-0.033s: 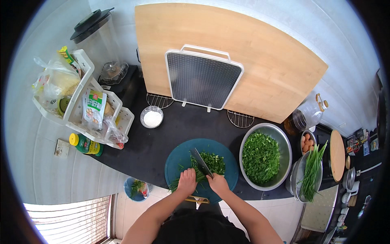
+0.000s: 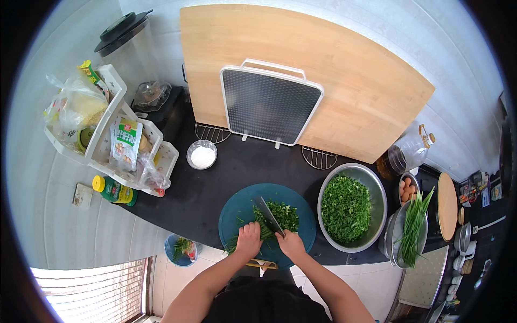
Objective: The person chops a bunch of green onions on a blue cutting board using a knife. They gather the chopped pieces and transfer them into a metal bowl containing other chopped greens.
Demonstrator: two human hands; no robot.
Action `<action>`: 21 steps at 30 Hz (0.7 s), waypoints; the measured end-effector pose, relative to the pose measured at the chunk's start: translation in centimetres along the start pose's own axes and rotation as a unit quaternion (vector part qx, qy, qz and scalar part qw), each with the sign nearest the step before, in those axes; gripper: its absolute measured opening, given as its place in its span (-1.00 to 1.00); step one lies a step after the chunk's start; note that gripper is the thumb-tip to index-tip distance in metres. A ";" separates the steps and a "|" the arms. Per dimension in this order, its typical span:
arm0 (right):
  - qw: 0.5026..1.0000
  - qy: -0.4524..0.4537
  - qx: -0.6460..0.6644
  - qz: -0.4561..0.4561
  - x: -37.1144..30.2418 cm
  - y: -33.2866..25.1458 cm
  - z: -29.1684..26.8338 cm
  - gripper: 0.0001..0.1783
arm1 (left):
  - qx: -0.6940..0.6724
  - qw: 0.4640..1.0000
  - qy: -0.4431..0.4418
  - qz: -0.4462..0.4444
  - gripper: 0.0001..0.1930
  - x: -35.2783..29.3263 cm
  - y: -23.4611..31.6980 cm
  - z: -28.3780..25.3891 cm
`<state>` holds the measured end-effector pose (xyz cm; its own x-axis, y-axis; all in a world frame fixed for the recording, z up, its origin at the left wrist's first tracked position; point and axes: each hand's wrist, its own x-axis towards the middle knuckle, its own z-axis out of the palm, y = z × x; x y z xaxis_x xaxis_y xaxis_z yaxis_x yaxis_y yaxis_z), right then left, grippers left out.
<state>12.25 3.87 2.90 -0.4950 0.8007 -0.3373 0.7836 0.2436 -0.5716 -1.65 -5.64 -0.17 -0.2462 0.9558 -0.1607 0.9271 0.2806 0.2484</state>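
Observation:
A round teal cutting board [image 2: 237, 207] lies on the dark counter just in front of me. My left hand [image 2: 249, 239] presses down on a bunch of green chives [image 2: 232, 247] at the board's near edge. My right hand [image 2: 291, 243] grips the handle of a cleaver [image 2: 267, 214], whose blade rests angled across the greens. Chopped greens [image 2: 284, 215] are piled to the right of the blade. To the right of the board stands a steel bowl [image 2: 378, 189] full of chopped greens.
Long chives [image 2: 413, 226] lie in a metal basin at the right, by a bowl of eggs [image 2: 408, 189] and a glass jug [image 2: 406, 151]. A small bowl of white powder [image 2: 202, 156], a white rack [image 2: 107, 134] of packets and a large leaning wooden board [image 2: 350, 86] stand behind.

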 end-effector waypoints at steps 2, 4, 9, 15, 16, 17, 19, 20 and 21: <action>1.000 0.006 0.024 0.002 -1.1 -0.1 -1.2 -0.60 | 0.009 0.999 0.012 -0.032 -0.20 -0.3 0.6 -1.7; 0.999 0.009 0.035 0.004 -2.1 -0.4 -2.3 -0.60 | 0.000 0.999 0.012 -0.052 -0.14 -0.6 0.8 -2.4; 1.000 0.010 0.017 -0.020 -3.6 -0.9 -3.2 -0.61 | -0.071 0.995 0.023 -0.058 -0.07 -1.2 0.3 -1.7; 0.998 -0.009 -0.055 -0.042 -3.9 -0.6 -1.7 -0.58 | -0.049 0.997 0.059 -0.032 -0.16 -1.4 -0.4 -0.3; 0.997 -0.010 -0.066 -0.042 -3.8 -0.2 -1.3 -0.59 | -0.037 0.998 0.051 -0.021 -0.19 -1.3 -0.4 -0.2; 0.996 -0.011 -0.077 -0.041 -3.6 0.1 -0.8 -0.60 | -0.024 0.999 0.044 -0.011 -0.22 -1.2 -0.5 -0.2; 0.995 -0.023 -0.091 -0.036 -3.2 0.3 -0.3 -0.61 | 0.005 0.999 0.031 0.007 -0.30 -0.9 -0.7 0.1; 0.995 -0.034 -0.093 -0.032 -3.1 0.1 -0.2 -0.62 | 0.022 0.999 0.025 0.015 -0.35 -0.7 -0.8 0.5; 0.994 -0.046 -0.095 -0.028 -3.0 -0.2 -0.1 -0.63 | 0.039 0.999 0.019 0.022 -0.39 -0.6 -0.9 0.9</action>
<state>13.64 1.50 4.09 -0.5652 0.7321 -0.3803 0.8062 0.3924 -0.4428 -2.10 -6.57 -1.15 -0.2144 0.9700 -0.1142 0.9560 0.2324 0.1790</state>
